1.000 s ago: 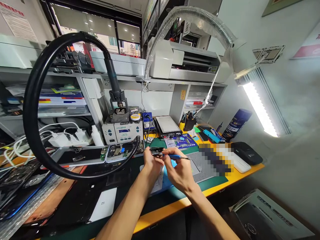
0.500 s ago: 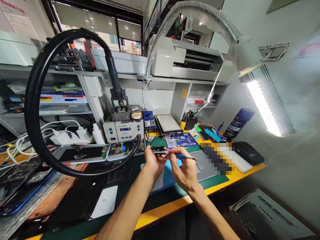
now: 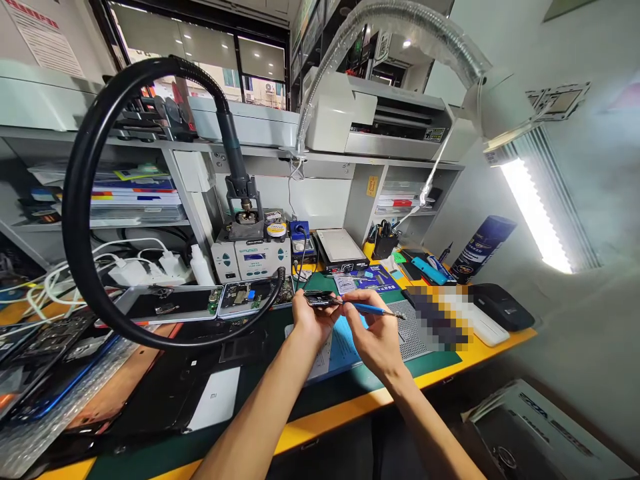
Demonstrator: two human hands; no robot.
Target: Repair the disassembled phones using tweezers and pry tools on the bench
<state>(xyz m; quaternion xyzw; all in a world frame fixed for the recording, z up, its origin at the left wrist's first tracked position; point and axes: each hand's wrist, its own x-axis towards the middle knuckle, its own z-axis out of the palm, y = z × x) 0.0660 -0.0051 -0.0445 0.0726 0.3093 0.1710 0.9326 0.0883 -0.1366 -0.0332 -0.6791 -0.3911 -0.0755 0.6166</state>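
1. Far left on the desk (image 3: 350, 417) lie opened phones (image 3: 165, 305) with their insides showing, and a big black hose (image 3: 80, 200) loops up from the grey work station (image 3: 255, 257). These look like jobs not finished.
2. In the middle, the left hand (image 3: 310, 320) holds a small dark phone part (image 3: 323, 298) up off the desk. Its fingers are curled and pressed around the part's near edge.
3. Just to the right, the right hand (image 3: 375, 333) pinches a thin blue tool (image 3: 373, 309) like a pencil. The tool's tip touches the right end of the part, or is very close; I cannot tell which.
4. I think the fixing is in the middle: the part is out and being worked on, but it is not back in any phone yet.
5. The part sits in the left grip, above the blue mat (image 3: 345, 350), with the tool between both hands.
6. Far right stand a blue can (image 3: 483, 243) and a black box (image 3: 503, 307), well apart from the hands.
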